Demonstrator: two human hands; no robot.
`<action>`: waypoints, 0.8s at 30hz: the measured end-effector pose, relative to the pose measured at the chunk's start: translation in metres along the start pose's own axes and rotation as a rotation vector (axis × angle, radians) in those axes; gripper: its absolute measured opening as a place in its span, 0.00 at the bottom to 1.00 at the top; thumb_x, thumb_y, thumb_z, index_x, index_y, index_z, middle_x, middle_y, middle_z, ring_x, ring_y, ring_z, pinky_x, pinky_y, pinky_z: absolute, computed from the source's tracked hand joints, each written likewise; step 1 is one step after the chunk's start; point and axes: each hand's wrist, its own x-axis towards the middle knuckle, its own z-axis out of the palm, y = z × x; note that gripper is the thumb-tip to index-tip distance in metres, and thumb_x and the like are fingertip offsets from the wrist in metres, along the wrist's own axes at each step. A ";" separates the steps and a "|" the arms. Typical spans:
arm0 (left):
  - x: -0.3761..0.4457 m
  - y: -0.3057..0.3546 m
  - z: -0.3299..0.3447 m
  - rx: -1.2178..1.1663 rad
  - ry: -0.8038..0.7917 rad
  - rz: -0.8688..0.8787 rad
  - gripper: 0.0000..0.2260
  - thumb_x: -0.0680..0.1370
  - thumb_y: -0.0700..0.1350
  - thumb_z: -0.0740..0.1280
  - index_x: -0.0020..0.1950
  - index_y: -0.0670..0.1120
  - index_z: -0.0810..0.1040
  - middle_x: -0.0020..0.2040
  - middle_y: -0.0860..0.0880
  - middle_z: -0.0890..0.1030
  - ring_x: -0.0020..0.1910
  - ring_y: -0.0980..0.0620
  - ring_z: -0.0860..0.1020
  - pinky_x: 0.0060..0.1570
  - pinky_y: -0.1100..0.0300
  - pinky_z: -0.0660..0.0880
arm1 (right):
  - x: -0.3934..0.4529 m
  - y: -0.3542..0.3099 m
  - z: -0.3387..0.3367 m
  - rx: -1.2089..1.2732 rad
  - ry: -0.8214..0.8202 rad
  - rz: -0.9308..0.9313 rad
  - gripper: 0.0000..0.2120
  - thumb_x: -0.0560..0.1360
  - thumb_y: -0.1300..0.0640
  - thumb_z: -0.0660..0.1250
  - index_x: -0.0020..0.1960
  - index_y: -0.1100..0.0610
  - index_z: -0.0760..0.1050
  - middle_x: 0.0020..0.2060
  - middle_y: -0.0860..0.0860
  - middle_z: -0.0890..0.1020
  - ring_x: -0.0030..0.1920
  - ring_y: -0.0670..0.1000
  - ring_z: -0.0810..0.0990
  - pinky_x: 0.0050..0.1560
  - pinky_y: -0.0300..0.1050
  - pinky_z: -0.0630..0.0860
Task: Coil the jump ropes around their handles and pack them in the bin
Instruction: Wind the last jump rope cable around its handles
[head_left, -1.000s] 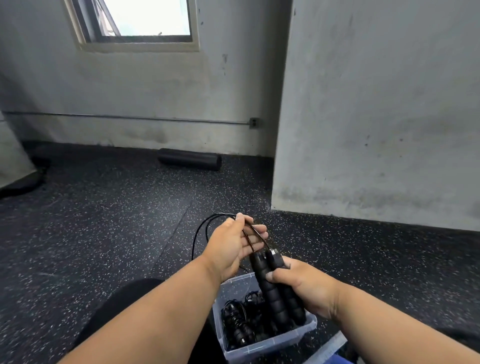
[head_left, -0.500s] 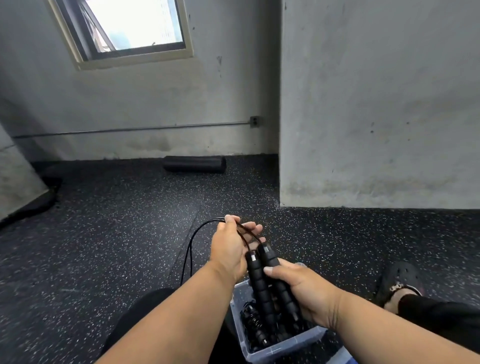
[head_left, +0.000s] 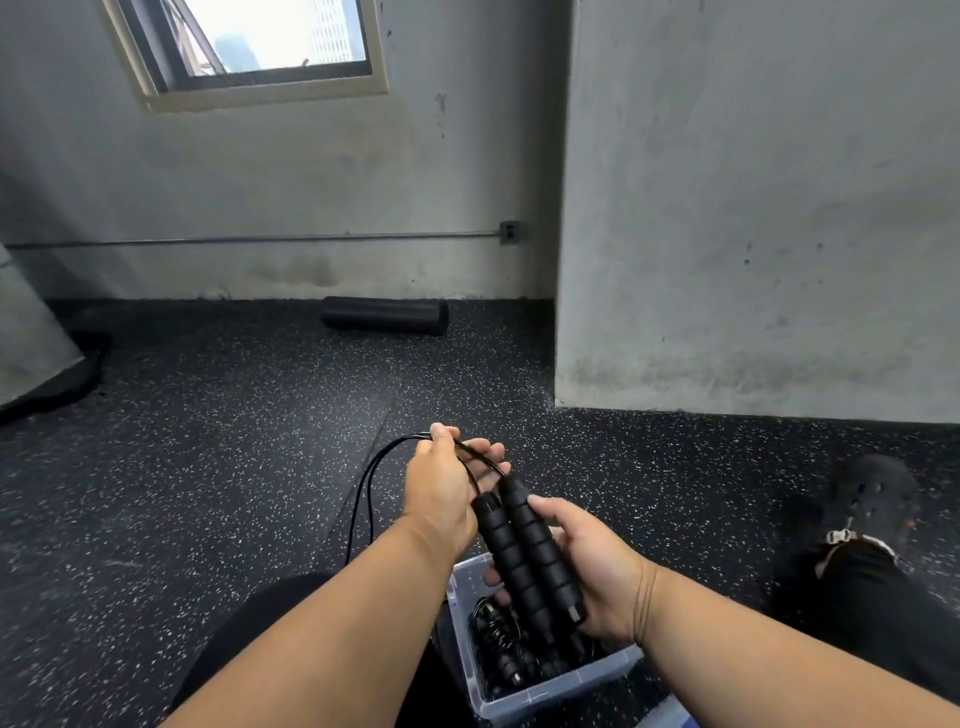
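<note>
Our right hand (head_left: 592, 577) has both black handles (head_left: 524, 561) clenched side by side just above the bin (head_left: 550, 693) on the floor, while our left hand (head_left: 447, 488) pinches the rope (head_left: 374, 478) near the handle tops.

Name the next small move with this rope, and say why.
Probably: left hand carries the cord round the handles for a first wrap. Right hand grips both handles together above the bin; the cord hangs in a loose loop, none wound on them yet.
</note>
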 end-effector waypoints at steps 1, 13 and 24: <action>0.003 -0.001 0.000 0.001 0.012 -0.007 0.13 0.90 0.52 0.54 0.55 0.44 0.72 0.32 0.47 0.81 0.33 0.48 0.84 0.39 0.48 0.85 | 0.002 -0.002 -0.001 0.002 0.001 0.008 0.28 0.76 0.36 0.63 0.56 0.59 0.85 0.53 0.66 0.84 0.45 0.62 0.84 0.48 0.51 0.80; 0.018 0.002 -0.002 0.021 0.095 0.018 0.14 0.90 0.52 0.54 0.51 0.45 0.71 0.33 0.48 0.73 0.29 0.51 0.77 0.39 0.49 0.84 | 0.017 -0.004 -0.007 -0.022 -0.110 0.031 0.35 0.75 0.33 0.62 0.64 0.61 0.80 0.53 0.66 0.82 0.54 0.67 0.82 0.58 0.60 0.77; 0.023 0.001 -0.005 0.307 -0.078 -0.081 0.14 0.89 0.55 0.56 0.63 0.48 0.76 0.40 0.48 0.87 0.41 0.49 0.88 0.41 0.54 0.80 | 0.022 0.000 -0.028 0.036 -0.061 0.049 0.28 0.75 0.40 0.64 0.59 0.62 0.84 0.54 0.68 0.82 0.45 0.63 0.83 0.47 0.52 0.81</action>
